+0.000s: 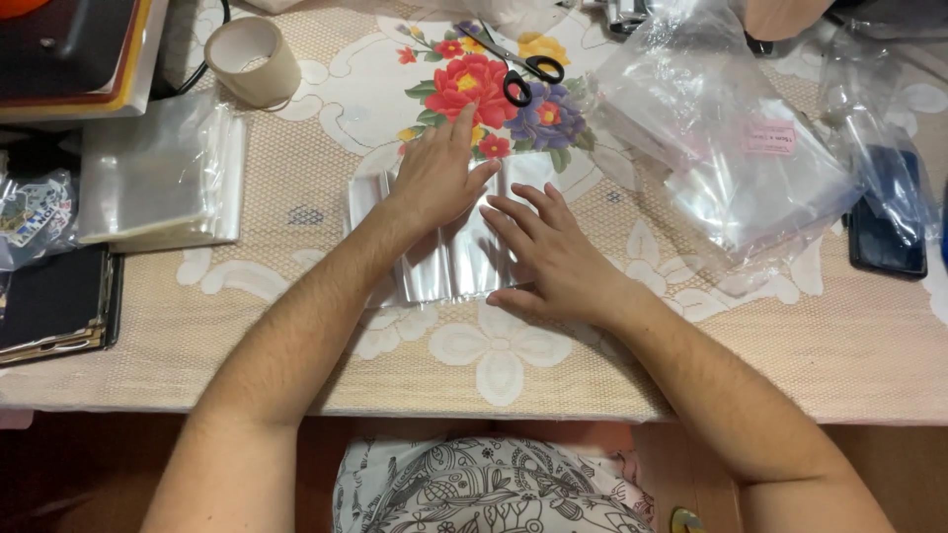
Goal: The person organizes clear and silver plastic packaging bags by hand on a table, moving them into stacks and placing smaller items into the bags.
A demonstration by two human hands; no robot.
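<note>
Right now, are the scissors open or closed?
Closed. The scissors lie flat on the flowered tablecloth, blades together and black handles side by side.

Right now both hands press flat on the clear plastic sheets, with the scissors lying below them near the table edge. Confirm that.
Not quite. The head view shows the scissors lying above the hands, on the flower print. Both the left hand and right hand do press flat on the clear plastic sheets.

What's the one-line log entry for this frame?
left hand: flat on clear plastic sheets | right hand: flat on same sheets | scissors: beyond, untouched | tape roll: far left
</note>
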